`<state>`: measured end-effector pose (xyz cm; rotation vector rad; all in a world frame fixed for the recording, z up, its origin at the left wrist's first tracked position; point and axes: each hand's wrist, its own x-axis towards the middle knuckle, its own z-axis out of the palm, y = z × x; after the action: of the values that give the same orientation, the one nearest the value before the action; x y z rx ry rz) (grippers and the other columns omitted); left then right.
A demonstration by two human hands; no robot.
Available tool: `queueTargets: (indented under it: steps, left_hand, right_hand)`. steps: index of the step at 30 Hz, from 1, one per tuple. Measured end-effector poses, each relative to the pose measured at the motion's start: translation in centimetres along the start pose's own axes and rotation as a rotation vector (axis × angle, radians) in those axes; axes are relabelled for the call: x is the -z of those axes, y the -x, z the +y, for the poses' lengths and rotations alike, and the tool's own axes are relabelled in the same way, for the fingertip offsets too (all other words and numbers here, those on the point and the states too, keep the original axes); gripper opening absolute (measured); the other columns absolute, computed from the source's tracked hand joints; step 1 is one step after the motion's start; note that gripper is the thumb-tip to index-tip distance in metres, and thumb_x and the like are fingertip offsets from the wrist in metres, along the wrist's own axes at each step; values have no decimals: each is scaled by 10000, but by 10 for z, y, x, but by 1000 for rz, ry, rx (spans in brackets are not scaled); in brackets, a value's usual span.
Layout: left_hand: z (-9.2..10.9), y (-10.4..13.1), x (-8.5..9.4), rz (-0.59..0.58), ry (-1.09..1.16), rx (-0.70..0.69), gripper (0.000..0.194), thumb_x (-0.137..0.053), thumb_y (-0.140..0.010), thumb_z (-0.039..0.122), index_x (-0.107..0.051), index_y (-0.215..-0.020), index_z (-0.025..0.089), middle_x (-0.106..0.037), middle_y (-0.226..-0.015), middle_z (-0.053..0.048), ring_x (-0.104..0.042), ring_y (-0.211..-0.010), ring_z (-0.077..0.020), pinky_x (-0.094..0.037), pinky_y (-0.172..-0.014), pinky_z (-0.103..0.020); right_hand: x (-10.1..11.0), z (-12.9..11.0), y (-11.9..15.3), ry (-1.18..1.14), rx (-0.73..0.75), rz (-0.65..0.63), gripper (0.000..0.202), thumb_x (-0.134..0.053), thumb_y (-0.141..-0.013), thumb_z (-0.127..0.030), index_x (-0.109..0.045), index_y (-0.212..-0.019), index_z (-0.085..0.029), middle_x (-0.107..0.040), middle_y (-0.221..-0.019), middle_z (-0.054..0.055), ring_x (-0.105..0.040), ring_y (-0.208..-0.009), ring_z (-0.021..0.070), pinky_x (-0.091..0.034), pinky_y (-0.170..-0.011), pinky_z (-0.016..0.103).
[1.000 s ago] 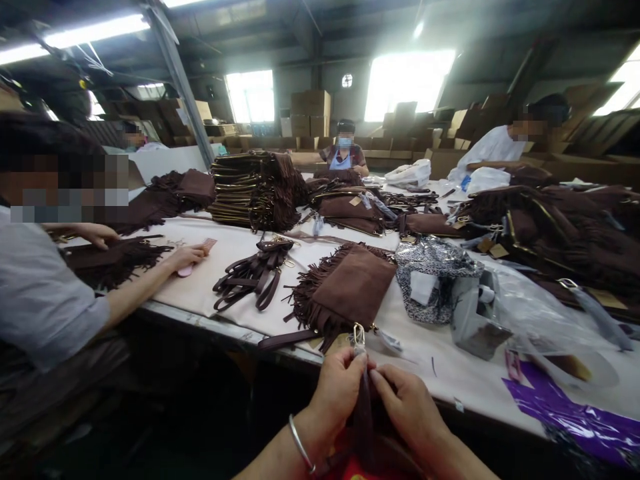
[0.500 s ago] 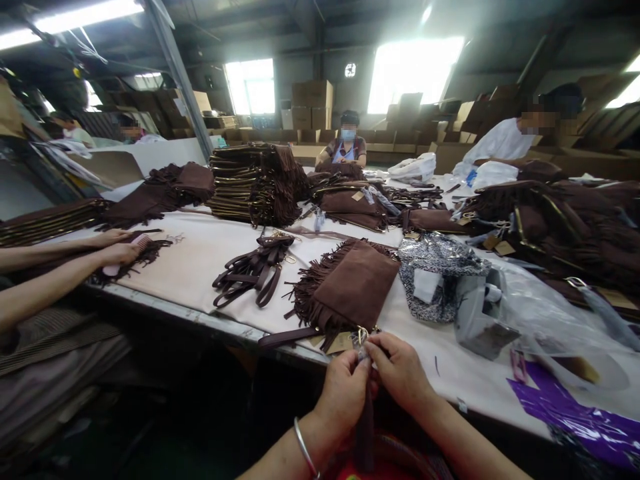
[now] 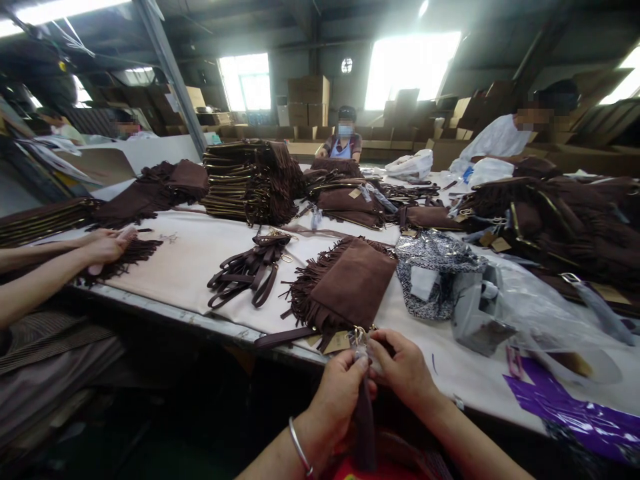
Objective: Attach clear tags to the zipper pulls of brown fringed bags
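At the table's front edge, my left hand [image 3: 336, 392] and my right hand [image 3: 404, 368] are close together, both pinching the top of a dark brown strap [image 3: 365, 427] just below its gold metal clasp [image 3: 359, 335]. Clear plastic seems to wrap this end, and the strap's lower part hangs toward my lap. Just beyond my fingers lies a brown fringed bag [image 3: 355, 280], its fringe pointing left. A tan paper tag [image 3: 337, 343] lies beside the clasp. Left of the bag rests a bundle of dark straps [image 3: 247, 270].
A co-worker's hands [image 3: 107, 247] work with a pink brush over brown fringe at the left. A tall stack of brown bags [image 3: 245, 183] stands behind the straps. To the right are a patterned plastic bag [image 3: 430, 280], a grey container [image 3: 475, 320] and purple plastic [image 3: 575, 407].
My hands stay pinched on the strap, with small finger shifts near the clasp. The co-worker's hands and brush have moved left, and the fringe there lies straighter. The view has shifted slightly.
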<state>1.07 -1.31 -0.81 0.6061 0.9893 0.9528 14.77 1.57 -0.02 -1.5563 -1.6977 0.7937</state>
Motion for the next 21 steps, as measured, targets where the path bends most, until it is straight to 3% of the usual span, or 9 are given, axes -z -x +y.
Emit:
queueTargets:
  steps: [6, 10, 15, 19, 21]
  left_hand:
    - [1, 3, -1, -36, 90, 10, 333, -658, -806, 433, -623, -925, 124, -617, -723, -25, -534, -547, -82, -407, -539, -203]
    - [3, 0, -7, 21, 108, 11, 373, -698, -763, 478, -584, -885, 145, -598, -685, -3, -531, -528, -89, -447, -548, -226]
    - [19, -11, -14, 56, 99, -48, 385, -712, -749, 503, -560, -858, 167, -614, -728, -10, -605, -642, -120, -489, -604, -232]
    - [35, -15, -8, 37, 51, -63, 376, -695, -764, 505, -563, -860, 166, -525, -648, 50, -406, -437, -30, -354, -423, -162]
    - [39, -14, -2, 2, 31, -26, 367, -699, -763, 492, -564, -862, 166, -490, -642, 65, -327, -405, -12, -293, -384, -151]
  right_hand:
    - [5, 6, 16, -32, -7, -43, 191, -525, -883, -343, -669, -859, -219, -715, -854, 40, -650, -812, 215, -486, -758, 311]
    - [25, 16, 22, -13, -9, 58, 233, -521, -893, -387, -674, -902, -211, -715, -872, 63, -650, -812, 224, -497, -749, 319]
    - [87, 41, 11, 70, -68, 347, 306, -560, -852, -438, -678, -979, -185, -726, -909, 94, -660, -805, 234, -512, -757, 339]
    - [154, 73, -5, 118, -216, 635, 406, -566, -804, -477, -674, -1030, -157, -727, -886, 99, -660, -800, 246, -501, -741, 354]
    - [180, 89, -13, 76, -343, 697, 421, -568, -775, -485, -679, -1013, -157, -720, -861, 85, -649, -782, 238, -485, -709, 339]
